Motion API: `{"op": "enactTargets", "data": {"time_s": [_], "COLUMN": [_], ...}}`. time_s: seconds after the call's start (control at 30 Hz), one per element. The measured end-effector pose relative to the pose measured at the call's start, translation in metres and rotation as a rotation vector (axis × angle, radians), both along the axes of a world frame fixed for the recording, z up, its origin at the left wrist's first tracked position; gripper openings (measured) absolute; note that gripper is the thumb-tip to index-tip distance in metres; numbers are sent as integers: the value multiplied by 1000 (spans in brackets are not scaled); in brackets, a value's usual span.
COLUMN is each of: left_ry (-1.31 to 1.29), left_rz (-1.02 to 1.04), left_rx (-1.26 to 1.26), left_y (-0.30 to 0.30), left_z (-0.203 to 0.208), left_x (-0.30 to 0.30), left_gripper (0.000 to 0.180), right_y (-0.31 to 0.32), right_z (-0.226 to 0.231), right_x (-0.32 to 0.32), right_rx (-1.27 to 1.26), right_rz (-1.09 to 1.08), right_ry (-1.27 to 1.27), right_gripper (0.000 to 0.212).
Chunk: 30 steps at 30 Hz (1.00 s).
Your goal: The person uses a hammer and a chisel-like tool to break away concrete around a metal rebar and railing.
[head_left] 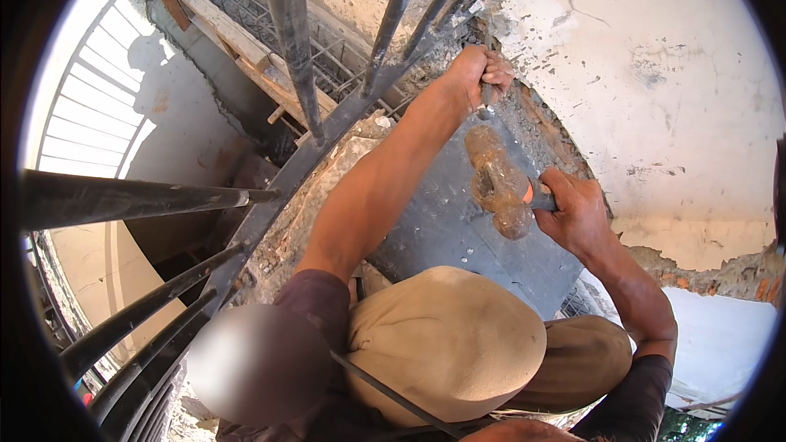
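My left hand [488, 75] is closed around a metal chisel [486, 111], whose struck end sticks out below the fist. The chisel's far end meets the broken edge where the wall joins the floor, though the tip is hard to make out. In my right hand [575, 206] is the handle of a rusty ball-peen hammer [501, 183], fingers wrapped just behind the head. One face of the hammer hangs a short way from the chisel's end, apart from it. Beneath both hands lies a dark grey flat sheet [446, 213].
Black metal railing bars [291, 41] rise along the left, fixed to a dark rail [286, 176]. Past them, wooden planks [237, 45] lie over exposed rebar above a drop. A cracked white wall [655, 98] stands at the right, with chipped masonry [544, 119] along its base.
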<state>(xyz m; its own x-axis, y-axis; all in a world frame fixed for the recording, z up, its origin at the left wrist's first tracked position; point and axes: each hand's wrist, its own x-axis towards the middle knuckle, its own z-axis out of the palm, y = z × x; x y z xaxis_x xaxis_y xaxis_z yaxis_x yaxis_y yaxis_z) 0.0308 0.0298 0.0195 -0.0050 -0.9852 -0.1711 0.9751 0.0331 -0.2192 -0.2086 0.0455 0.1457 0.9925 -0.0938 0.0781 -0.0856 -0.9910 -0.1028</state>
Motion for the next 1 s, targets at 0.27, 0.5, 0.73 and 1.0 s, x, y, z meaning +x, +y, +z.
{"op": "enactTargets", "data": {"time_s": [0.27, 0.5, 0.73, 1.0], "left_ry": [-38, -57, -45, -4], "left_rz": [19, 68, 40, 33], "left_rx": [133, 166, 88, 126], "left_y": [-16, -9, -14, -24], "left_z": [21, 20, 10, 26], "left_x": [-14, -7, -11, -14], "left_gripper": [36, 25, 31, 26], "right_y": [-8, 21, -1, -63], "right_z": [16, 30, 7, -11], "right_x": [0, 4, -8, -72], "right_rx": [35, 122, 22, 619], "right_rz": [-42, 65, -297, -189], "right_ry": [-32, -231, -17, -268], "right_gripper": [19, 19, 17, 9]}}
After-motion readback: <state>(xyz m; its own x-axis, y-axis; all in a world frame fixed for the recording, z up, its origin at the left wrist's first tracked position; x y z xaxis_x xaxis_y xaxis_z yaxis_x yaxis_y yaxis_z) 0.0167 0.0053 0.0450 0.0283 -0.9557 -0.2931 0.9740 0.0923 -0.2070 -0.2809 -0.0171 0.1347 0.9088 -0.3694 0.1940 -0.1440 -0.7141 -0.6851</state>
